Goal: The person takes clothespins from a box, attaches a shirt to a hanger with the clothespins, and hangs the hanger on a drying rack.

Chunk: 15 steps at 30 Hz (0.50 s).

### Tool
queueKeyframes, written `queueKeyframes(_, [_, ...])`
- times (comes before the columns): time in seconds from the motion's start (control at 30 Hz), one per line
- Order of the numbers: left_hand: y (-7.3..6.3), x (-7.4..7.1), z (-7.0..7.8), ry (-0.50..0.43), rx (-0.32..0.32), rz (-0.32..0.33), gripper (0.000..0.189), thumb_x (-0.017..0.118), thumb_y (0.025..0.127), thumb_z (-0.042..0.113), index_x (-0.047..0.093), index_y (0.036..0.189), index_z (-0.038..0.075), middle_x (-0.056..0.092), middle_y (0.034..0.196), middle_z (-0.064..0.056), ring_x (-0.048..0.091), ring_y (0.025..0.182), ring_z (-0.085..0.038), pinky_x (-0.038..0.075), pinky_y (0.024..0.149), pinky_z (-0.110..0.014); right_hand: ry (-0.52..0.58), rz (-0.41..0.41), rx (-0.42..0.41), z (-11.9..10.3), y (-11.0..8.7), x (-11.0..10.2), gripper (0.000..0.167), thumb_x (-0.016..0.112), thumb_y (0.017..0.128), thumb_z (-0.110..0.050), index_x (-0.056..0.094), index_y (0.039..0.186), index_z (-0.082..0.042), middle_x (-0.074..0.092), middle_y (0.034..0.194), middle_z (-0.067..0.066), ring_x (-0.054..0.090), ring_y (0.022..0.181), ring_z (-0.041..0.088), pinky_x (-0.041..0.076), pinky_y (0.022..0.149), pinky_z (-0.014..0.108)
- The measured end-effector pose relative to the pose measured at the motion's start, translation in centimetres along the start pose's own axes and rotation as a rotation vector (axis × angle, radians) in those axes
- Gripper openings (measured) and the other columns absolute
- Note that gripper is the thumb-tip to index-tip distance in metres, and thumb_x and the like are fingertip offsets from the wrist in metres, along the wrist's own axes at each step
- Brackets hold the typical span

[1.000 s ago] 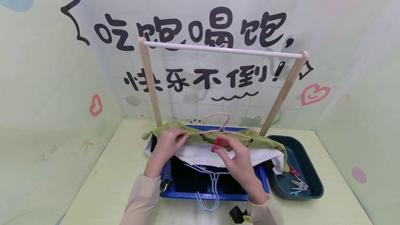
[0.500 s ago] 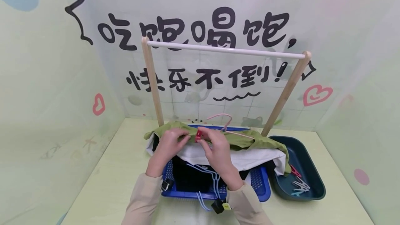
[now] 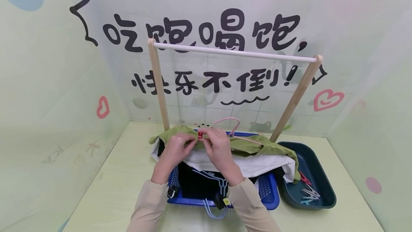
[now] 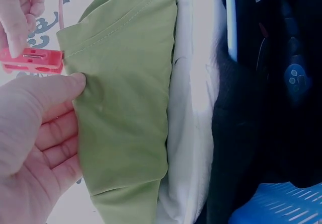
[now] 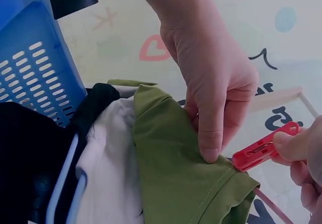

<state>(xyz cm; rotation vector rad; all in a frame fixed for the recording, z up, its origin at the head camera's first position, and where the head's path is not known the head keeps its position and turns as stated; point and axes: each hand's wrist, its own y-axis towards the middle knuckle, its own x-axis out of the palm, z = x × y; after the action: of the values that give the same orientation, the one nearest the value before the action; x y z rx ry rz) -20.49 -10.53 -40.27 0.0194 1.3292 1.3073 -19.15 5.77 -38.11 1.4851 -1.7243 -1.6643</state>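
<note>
My left hand (image 3: 175, 148) pinches the upper edge of a green garment (image 4: 121, 93), its thumb on the near side of the cloth. In my right hand (image 3: 220, 149) is a red clothespin (image 5: 261, 148), pinched between thumb and fingers. The clothespin's tip meets the green edge right beside my left fingertips; whether its jaws grip the cloth is hard to tell. A pink hanger (image 3: 248, 140) lies in the garment's opening, hook upward, its left part hidden behind my right hand. Beneath the green cloth lies a white garment (image 3: 248, 164), then black clothing (image 4: 236, 133).
The clothes lie over a blue basket (image 3: 271, 192), with light-blue hangers (image 3: 222, 189) at its front. To the right, a dark green tub (image 3: 329, 203) holds several clothespins (image 3: 310, 191). Behind stands a wooden rack with a white rail (image 3: 235, 53).
My right hand has moved left with the red clothespin, from the middle of the hanger to the garment edge at my left fingertips. My left hand keeps its pinch.
</note>
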Motion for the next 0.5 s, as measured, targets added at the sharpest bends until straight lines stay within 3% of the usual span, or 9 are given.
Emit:
queueKeyframes(0.2, [-0.08, 0.08, -0.01, 0.003, 0.012, 0.016, 0.008, 0.075, 0.076, 0.001, 0.072, 0.083, 0.001, 0.07, 0.08, -0.01, 0.066, 0.073, -0.023, 0.054, 0.063, -0.033, -0.029, -0.057, -0.026, 0.1, 0.08, 0.08, 0.022, 0.077, 0.073, -0.003, 0.069, 0.093, -0.005, 0.071, 0.086, 0.004, 0.062, 0.076, 0.019, 0.044, 0.064, 0.032])
queueKeyframes(0.5, [-0.18, -0.02, 0.12, 0.002, 0.002, 0.005, 0.009, 0.075, 0.076, 0.0, 0.072, 0.085, 0.001, 0.07, 0.082, -0.01, 0.066, 0.075, -0.023, 0.054, 0.066, -0.034, -0.035, -0.063, -0.051, 0.13, -0.02, 0.18, 0.023, 0.078, 0.071, -0.003, 0.069, 0.092, -0.003, 0.07, 0.085, 0.005, 0.061, 0.076, 0.02, 0.043, 0.063, 0.032])
